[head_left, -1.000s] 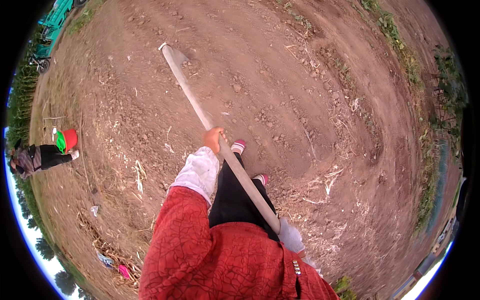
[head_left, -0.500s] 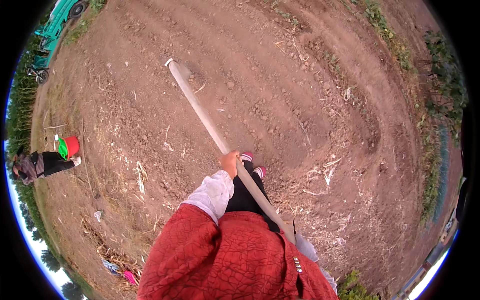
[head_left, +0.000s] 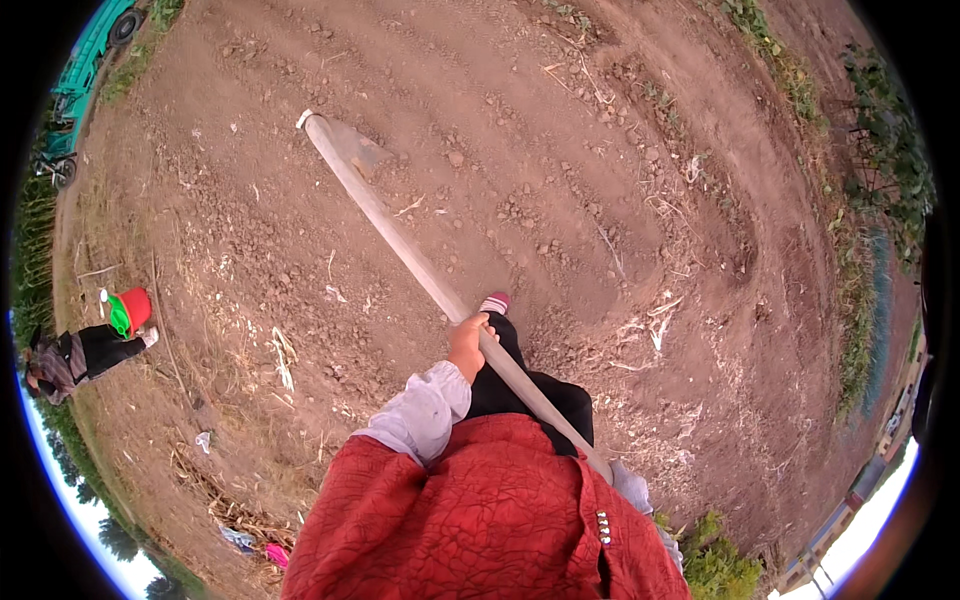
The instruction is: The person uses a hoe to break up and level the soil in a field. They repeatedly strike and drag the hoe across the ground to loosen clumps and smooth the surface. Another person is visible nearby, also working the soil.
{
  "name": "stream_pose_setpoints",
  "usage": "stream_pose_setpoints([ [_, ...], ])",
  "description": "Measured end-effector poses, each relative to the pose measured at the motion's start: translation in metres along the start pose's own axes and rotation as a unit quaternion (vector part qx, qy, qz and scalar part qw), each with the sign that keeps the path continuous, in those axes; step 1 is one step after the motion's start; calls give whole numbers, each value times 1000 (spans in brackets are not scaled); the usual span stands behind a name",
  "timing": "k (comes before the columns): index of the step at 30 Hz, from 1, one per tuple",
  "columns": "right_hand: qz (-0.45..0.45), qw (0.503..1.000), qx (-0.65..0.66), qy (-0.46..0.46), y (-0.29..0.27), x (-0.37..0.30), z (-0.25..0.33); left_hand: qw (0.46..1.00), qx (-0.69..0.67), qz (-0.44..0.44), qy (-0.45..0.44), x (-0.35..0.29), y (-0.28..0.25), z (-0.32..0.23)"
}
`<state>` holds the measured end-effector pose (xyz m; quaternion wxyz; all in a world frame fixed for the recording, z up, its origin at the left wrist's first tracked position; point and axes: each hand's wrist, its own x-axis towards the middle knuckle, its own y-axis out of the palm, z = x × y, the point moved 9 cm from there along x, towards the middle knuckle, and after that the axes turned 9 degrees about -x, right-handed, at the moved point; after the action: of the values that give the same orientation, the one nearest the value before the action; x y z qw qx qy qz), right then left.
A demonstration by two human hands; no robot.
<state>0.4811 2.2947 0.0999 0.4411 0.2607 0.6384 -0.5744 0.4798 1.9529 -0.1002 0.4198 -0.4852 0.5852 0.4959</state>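
Hoe (head_left: 415,260) ahead — red bucket (head_left: 138,308) far left

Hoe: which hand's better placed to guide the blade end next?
Likely left: the left hand wraps the hoe handle farther forward, nearer the blade; the right hand, partly hidden, sits back by the red jacket.
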Motion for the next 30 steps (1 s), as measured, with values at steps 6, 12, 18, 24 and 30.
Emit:
stream_pose_setpoints([
  [6,-63,996,19,-60,-37,58,59,996,-9,43,78,3,54,-101],
  [12,-85,989,17,-116,-61,112,134,988,16,29,151,53,61,-201],
  [18,1,999,-6,-46,-40,71,87,995,14,17,99,57,42,-119],
  [24,71,997,4,26,-27,29,59,999,2,28,35,45,32,-59],
  [30,82,996,2,21,-11,34,56,998,21,58,19,37,35,-69],
])
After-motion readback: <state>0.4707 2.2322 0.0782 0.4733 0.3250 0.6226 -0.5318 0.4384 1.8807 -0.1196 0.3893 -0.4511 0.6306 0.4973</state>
